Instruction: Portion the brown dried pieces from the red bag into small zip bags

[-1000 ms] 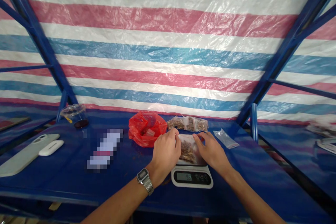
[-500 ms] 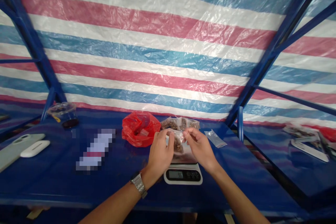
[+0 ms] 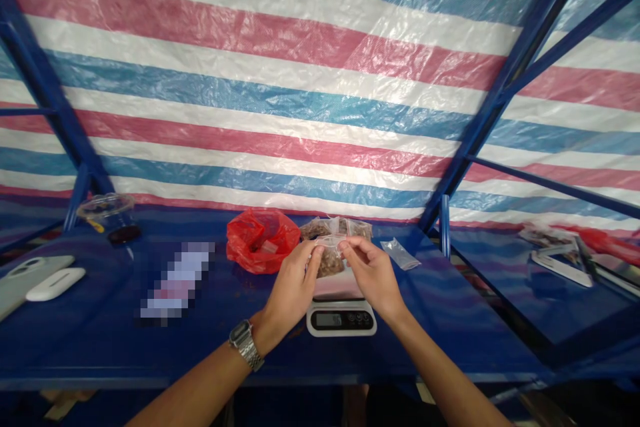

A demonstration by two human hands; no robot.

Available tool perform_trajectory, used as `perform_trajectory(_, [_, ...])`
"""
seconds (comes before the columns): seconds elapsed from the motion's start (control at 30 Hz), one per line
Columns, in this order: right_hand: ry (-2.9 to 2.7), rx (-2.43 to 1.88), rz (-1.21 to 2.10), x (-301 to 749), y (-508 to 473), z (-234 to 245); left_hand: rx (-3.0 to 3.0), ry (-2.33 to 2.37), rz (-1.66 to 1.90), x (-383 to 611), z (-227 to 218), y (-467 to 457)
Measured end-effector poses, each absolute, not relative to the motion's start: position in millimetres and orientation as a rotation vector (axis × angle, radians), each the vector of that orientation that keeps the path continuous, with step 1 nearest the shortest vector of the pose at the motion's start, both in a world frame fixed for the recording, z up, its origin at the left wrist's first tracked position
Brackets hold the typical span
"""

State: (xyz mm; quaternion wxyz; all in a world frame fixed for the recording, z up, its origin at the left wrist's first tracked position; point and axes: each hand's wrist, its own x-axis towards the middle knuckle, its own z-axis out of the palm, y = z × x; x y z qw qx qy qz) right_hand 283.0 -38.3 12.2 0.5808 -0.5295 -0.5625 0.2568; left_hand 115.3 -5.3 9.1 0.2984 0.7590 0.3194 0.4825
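Between my hands is a small clear zip bag (image 3: 330,263) with brown pieces in its lower part. My left hand (image 3: 295,277), a metal watch on its wrist, pinches the left end of the bag's top edge. At the right end of that edge, my right hand (image 3: 370,273) pinches with thumb and forefinger. The bag is over the plate of a white digital scale (image 3: 341,318); I cannot tell if it touches the plate. Just behind are several filled clear bags (image 3: 357,227). A flat clear bag (image 3: 400,254) lies right of my right hand.
An open red plastic bag (image 3: 263,240) stands left of my hands. Farther left are a blurred-out rectangle (image 3: 180,280), a clear tub (image 3: 120,217), a phone (image 3: 20,280) and a white case (image 3: 56,284). Blue metal bars (image 3: 480,127) rise before a striped tarp (image 3: 280,100).
The fingertips have come closer together along the bag's top edge, and the bag's filled part now shows wider. The whole view has shifted slightly.
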Motion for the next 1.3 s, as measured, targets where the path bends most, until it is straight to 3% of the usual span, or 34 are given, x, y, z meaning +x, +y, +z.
perform_trajectory(0.87, [-1.141,-1.293,0.670,282.6,-35.3,9.9,1.726,0.847,1.154,126.9,0.3,11.2])
perform_trajectory(1.03, [-1.213,-1.485,0.549,295.5,-24.2,-10.1,1.907,1.023,1.160,125.0,-13.0,19.8])
perform_trajectory(1.3, [-1.351,-1.686,0.045,318.4,-14.3,-27.9,2.054,1.171,1.360,114.3,-27.5,37.3])
